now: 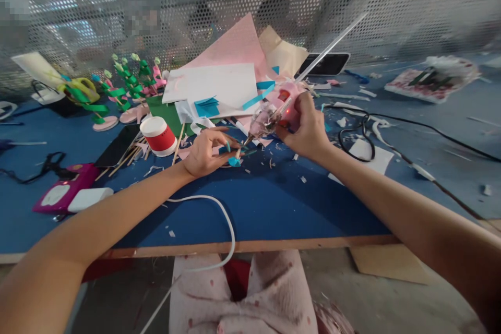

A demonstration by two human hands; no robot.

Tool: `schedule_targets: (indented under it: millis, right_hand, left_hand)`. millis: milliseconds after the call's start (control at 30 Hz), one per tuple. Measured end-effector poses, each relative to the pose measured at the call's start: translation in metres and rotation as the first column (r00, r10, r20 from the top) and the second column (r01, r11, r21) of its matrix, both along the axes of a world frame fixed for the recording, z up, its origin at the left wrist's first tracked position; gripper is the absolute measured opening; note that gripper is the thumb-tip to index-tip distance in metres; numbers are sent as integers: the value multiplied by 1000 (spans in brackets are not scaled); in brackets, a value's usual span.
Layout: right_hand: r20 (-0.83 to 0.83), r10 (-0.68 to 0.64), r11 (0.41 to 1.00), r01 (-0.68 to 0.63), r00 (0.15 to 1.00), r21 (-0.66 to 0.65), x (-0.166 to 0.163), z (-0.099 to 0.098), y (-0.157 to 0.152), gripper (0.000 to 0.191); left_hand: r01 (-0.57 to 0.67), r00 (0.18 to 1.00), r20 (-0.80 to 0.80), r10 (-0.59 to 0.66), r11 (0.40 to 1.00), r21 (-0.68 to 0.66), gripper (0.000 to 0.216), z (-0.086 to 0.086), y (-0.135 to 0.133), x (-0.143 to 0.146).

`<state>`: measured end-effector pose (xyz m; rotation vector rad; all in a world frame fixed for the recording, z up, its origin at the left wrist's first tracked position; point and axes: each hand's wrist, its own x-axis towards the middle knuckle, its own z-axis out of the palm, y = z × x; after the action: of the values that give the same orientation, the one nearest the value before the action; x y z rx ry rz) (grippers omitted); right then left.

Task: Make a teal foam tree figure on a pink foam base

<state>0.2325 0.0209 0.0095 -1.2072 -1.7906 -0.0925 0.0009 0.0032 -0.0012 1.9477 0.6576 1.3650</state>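
Observation:
My right hand (307, 130) is closed round a pink glue gun (279, 107) with a clear glue stick (332, 44) rising from its back. The gun's tip points down and left, close to my left hand (205, 152). That hand pinches a small teal paper piece on a thin stick (235, 159) just above the blue table (258, 203).
A red-and-white cup (158, 134) stands left of my hand among loose wooden sticks. Finished green paper flowers on pink bases (117, 96) stand at back left. White and pink sheets (219, 81) are piled behind. A black cable (364, 135) loops at right; a white cord (223, 214) crosses the front edge.

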Motion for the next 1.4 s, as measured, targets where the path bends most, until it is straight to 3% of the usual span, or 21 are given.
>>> schedule_targets:
  millis: [100, 167, 367, 667, 733, 800, 867, 900, 967, 1000, 1033, 1100, 1233, 1400]
  right_hand:
    - [20, -5, 1000, 6, 1000, -22, 3, -2, 2, 37]
    - [25, -2, 999, 3, 1000, -42, 5, -2, 3, 40]
    - [35, 33, 998, -31, 999, -45, 5, -2, 4, 40]
    - [131, 44, 998, -38, 990, -52, 9, -1, 5, 43]
    - [137, 51, 998, -44, 989, -50, 9, 0, 5, 41]
    - [143, 57, 998, -51, 988, -43, 9, 1, 4, 39]
    - [150, 61, 998, -56, 987, -37, 9, 2, 3, 36]
    - [153, 64, 998, -59, 986, -32, 9, 2, 3, 34]
    - [158, 74, 997, -71, 985, -19, 10, 3, 3, 31]
    - [159, 81, 997, -80, 984, -14, 10, 4, 3, 31]
    - [158, 89, 996, -88, 983, -10, 10, 4, 3, 30]
    - [154, 101, 995, -101, 983, -11, 11, 5, 4, 30]
    - [144, 115, 993, -113, 983, -23, 11, 7, 3, 30]
    - [124, 108, 994, -104, 986, -37, 10, 9, 1, 28]
  left_hand:
    - [-12, 1000, -25, 7, 974, -225, 30, 8, -3, 1]
    - [-6, 1000, -28, -1, 964, -266, 29, 11, -5, 1]
    - [9, 987, -157, -26, 994, -111, 31, 13, -6, 0]
    - [86, 951, -292, -98, 995, -51, 22, 19, -7, 1]
    - [111, 943, -316, -101, 994, 14, 17, 17, -6, -3]
    - [134, 935, -348, -69, 977, 166, 10, 12, -4, -6]
    - [171, 915, -402, 23, 881, 440, 7, 8, -1, -9]
    - [193, 905, -415, 94, 780, 595, 8, 6, 0, -10]
    - [216, 893, -383, 235, 522, 825, 11, 3, 2, -11]
    - [209, 896, -345, 278, 421, 883, 12, 3, 3, -11]
    - [195, 902, -311, 299, 360, 912, 12, 3, 4, -10]
    - [171, 912, -272, 306, 321, 932, 12, 3, 5, -9]
    - [161, 920, -256, 297, 309, 937, 11, 7, 5, -8]
    - [161, 905, -229, 358, 208, 965, 11, 10, 4, -7]
